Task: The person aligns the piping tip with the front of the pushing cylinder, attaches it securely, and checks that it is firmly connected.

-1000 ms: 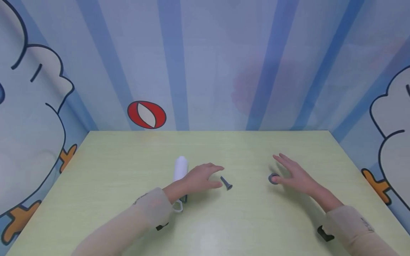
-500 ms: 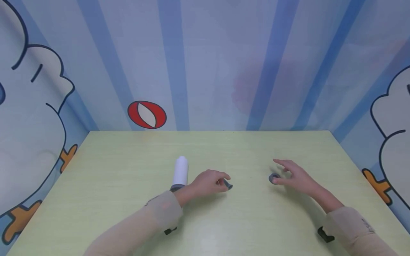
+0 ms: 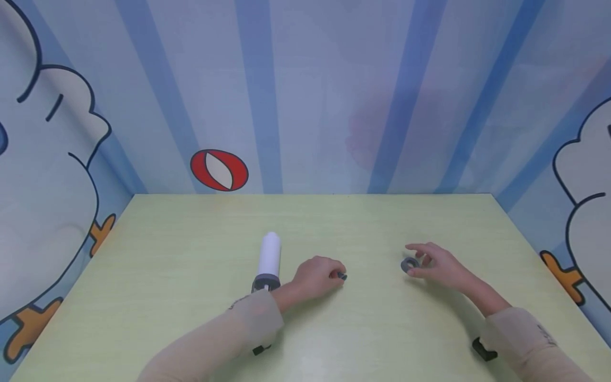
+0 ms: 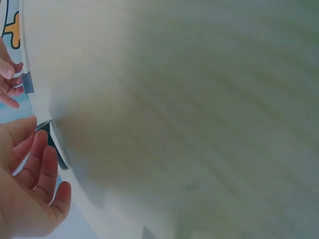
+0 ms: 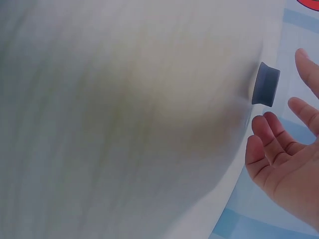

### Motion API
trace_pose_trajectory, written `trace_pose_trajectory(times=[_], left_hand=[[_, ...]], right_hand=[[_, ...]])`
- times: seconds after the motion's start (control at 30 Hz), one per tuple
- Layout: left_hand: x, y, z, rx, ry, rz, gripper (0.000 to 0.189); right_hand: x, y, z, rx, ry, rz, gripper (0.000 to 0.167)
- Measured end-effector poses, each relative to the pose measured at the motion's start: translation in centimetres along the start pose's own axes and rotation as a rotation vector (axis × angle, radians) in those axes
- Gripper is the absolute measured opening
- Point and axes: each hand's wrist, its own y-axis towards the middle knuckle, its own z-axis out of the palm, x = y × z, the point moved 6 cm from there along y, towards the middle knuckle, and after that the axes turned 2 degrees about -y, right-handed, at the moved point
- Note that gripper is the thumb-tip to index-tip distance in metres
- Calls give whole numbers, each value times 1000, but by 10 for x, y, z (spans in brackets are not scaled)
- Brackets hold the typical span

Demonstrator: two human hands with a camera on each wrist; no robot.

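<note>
With thumb and fingertips my left hand (image 3: 315,276) pinches a small dark grey, flared cone-like piece (image 3: 342,276) on the table; the fingers hide most of it in the head view. The left wrist view shows its wide rim at the fingertips and its narrow stem (image 4: 61,158) below. My right hand (image 3: 439,265) hovers beside a short grey ring (image 3: 405,265) on the table, its fingers relaxed. From the right wrist view, a gap separates the grey ring (image 5: 266,84) from the fingers and thumb.
A white cylinder (image 3: 270,254) with a dark grey collar (image 3: 265,281) lies left of my left hand, partly covered by the left sleeve (image 3: 253,313). The pale table (image 3: 191,233) ends at a blue striped backdrop (image 3: 315,106).
My left hand has moved right and closed its fingers on the grey cone-like piece, uncovering more of the white cylinder. The right hand's fingers have drawn in slightly beside the ring.
</note>
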Motion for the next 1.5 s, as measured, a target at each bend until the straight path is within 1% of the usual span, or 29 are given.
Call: trace_pose_trajectory(times=[0.2, 0.33, 0.53, 0.77, 0.9, 1.07, 1.17, 1.33, 1.5], left_hand=[[-1, 0, 0, -44, 19, 1, 13], [-1, 0, 0, -53, 15, -9, 13], [-2, 0, 1, -67, -12, 3, 14], [-6, -1, 0, -93, -127, 45, 14], [-7, -2, -1, -88, -202, 49, 14], [-8, -4, 0, -73, -265, 49, 14], [-8, -7, -4, -84, -322, 49, 13], [-5, -13, -17, -126, -427, 31, 11], [0, -18, -24, -147, -485, 1, 10]], right_hand=[[-2, 2, 2, 30, 8, 7, 58], [-4, 3, 3, 43, -3, 7, 58], [-2, 4, 4, 55, -23, 5, 57], [0, 5, 7, 69, -34, 20, 52], [0, 6, 8, 68, -57, 30, 47], [0, 7, 8, 65, -65, 40, 43], [4, 6, 5, 46, -64, 28, 41], [15, 6, -1, 6, -31, 5, 40], [27, 5, -1, -13, 48, -13, 40]])
